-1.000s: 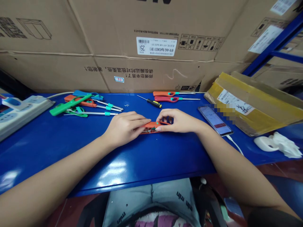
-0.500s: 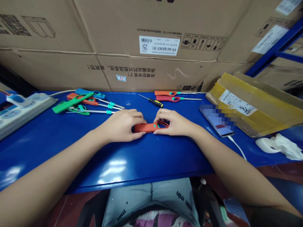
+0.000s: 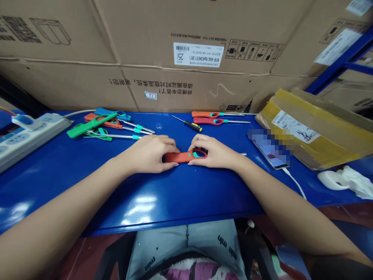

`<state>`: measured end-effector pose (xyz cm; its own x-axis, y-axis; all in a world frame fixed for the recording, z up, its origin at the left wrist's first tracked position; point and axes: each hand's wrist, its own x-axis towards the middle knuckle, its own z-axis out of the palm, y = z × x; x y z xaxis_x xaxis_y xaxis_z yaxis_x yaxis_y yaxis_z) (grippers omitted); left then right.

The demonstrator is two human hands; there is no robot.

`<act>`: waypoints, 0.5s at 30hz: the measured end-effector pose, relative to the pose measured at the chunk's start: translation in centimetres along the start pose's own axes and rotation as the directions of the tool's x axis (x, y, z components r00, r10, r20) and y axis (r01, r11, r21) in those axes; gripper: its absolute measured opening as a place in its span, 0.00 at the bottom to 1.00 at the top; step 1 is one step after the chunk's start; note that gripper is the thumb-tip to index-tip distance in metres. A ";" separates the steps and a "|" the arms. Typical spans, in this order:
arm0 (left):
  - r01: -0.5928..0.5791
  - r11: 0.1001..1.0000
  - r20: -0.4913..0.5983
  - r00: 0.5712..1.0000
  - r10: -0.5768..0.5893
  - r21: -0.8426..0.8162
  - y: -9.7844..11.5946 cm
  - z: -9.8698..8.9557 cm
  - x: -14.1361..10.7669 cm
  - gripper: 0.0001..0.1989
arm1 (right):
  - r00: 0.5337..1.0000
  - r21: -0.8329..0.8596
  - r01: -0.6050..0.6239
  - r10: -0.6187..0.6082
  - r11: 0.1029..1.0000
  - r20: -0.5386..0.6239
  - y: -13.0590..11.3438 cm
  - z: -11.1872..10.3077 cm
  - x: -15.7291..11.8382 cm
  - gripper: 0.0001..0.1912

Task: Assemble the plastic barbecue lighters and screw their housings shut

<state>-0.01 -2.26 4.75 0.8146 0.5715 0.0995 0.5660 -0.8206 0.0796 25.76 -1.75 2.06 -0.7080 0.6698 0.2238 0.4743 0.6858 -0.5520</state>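
Note:
An orange lighter body (image 3: 183,156) with a green trigger in its loop lies level just above the blue table (image 3: 175,194). My left hand (image 3: 155,154) grips its left end between thumb and fingers. Round the loop end, my right hand (image 3: 210,151) is pinched, thumb below and fingers above. A metal tip (image 3: 244,154) shows just beyond my right wrist. Behind my hands lie a black and yellow screwdriver (image 3: 192,125), a few tiny screws (image 3: 159,127), an orange lighter (image 3: 205,114) and a red lighter (image 3: 207,121).
At the left are a green lighter casing (image 3: 91,125), a blue casing (image 3: 112,113), other lighter parts and a white power strip (image 3: 32,138). To the right sit a phone (image 3: 269,149), a yellow-taped box (image 3: 314,128) and a white roll (image 3: 333,179). Cardboard (image 3: 145,35) stands behind.
The orange body's loop looks closed up, with more of the green trigger filling it. A metal tip now shows past my right wrist. The view has shifted slightly; both hands keep their hold.

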 end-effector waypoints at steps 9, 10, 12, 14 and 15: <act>-0.003 1.000 0.006 1.000 0.004 -0.025 0.1 0.2 0.0 0.16 | 0.999 0.031 -0.038 0.037 0.999 0.009 -0.1 -0.4 0.0 0.12; -0.005 1.000 0.003 1.000 0.005 -0.030 0.1 0.2 0.0 0.16 | 0.999 0.035 -0.039 0.039 0.999 0.006 0.0 -0.4 0.0 0.12; -0.001 0.999 0.001 1.000 0.002 -0.033 0.1 0.2 0.0 0.15 | 0.999 0.042 -0.038 0.038 0.998 0.003 0.1 -0.4 -0.1 0.13; 0.003 1.000 0.010 1.000 -0.003 -0.028 0.1 0.3 0.0 0.16 | 0.999 0.043 -0.034 0.034 0.998 0.007 0.3 -0.4 -0.1 0.13; 0.005 1.000 0.015 1.000 -0.005 -0.023 0.1 0.3 0.0 0.16 | 0.999 0.042 -0.031 0.031 0.999 0.010 0.3 -0.4 -0.1 0.13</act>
<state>0.09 -2.38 4.48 0.8138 0.5750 0.0845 0.5669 -0.8174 0.1027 26.16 -1.49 2.20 -0.6981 0.6878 0.1990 0.4736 0.6520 -0.5921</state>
